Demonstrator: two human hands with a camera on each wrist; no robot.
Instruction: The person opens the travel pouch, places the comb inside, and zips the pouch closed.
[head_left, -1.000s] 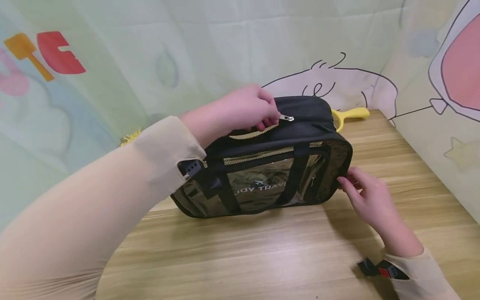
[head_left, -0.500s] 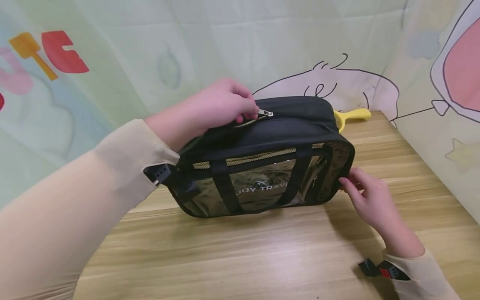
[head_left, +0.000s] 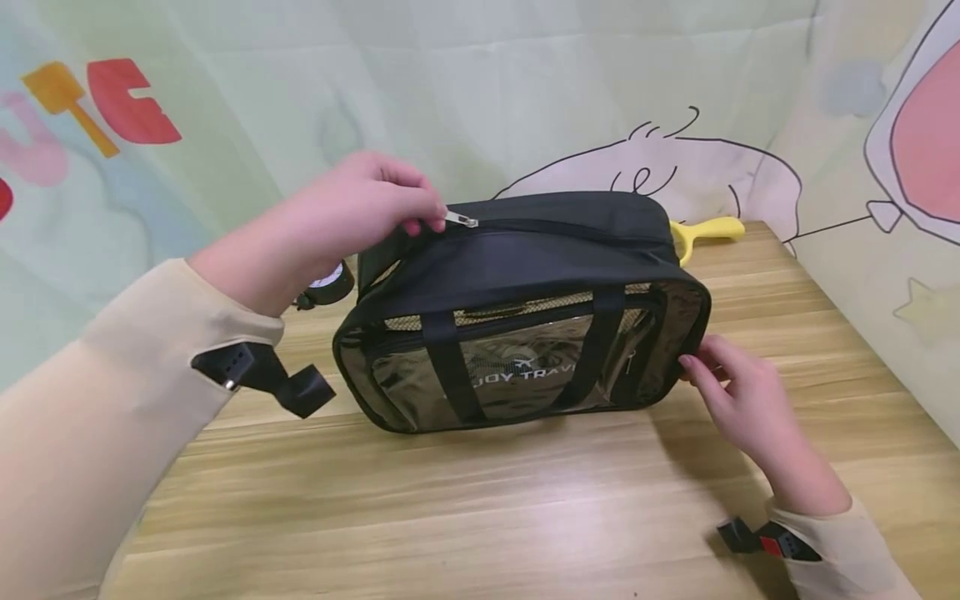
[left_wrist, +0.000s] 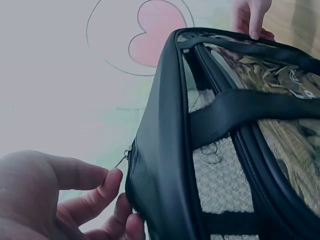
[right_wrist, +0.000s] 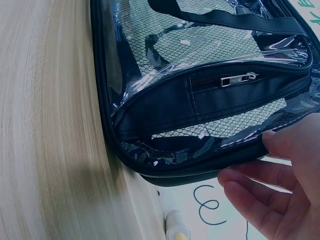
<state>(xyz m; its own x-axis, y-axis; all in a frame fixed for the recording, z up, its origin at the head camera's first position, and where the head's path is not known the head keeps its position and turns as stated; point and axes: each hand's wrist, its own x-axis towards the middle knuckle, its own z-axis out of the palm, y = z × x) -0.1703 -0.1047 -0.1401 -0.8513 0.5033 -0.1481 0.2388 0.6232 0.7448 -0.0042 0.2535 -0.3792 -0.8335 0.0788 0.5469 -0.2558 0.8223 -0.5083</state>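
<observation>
A black travel bag [head_left: 555, 258] with clear panels and black straps stands upright on the wooden table. My left hand [head_left: 337, 208] is at the left part of its top, where thumb and forefinger pinch the metal zipper pull [head_left: 459, 219]. Right of that slider the top zipper is closed; a short gap shows to its left. My right hand [head_left: 742, 400] grips the bag's lower right edge between thumb and fingers, as the right wrist view also shows. Through the clear panel a pale textured material [left_wrist: 220, 170] is visible inside. A small side pocket zipper [right_wrist: 238, 79] faces the right wrist camera.
Behind the bag's right end a yellow handle [head_left: 712, 228] sticks out. A round black item with a white dial [head_left: 327, 283] stands partly hidden behind the left wrist. A printed curtain [head_left: 450, 92] backs the wooden table [head_left: 480, 508].
My left hand has drawn the zipper pull leftward along the bag's top, narrowing the opening. The dial item has come into view. The right hand keeps its grip on the edge.
</observation>
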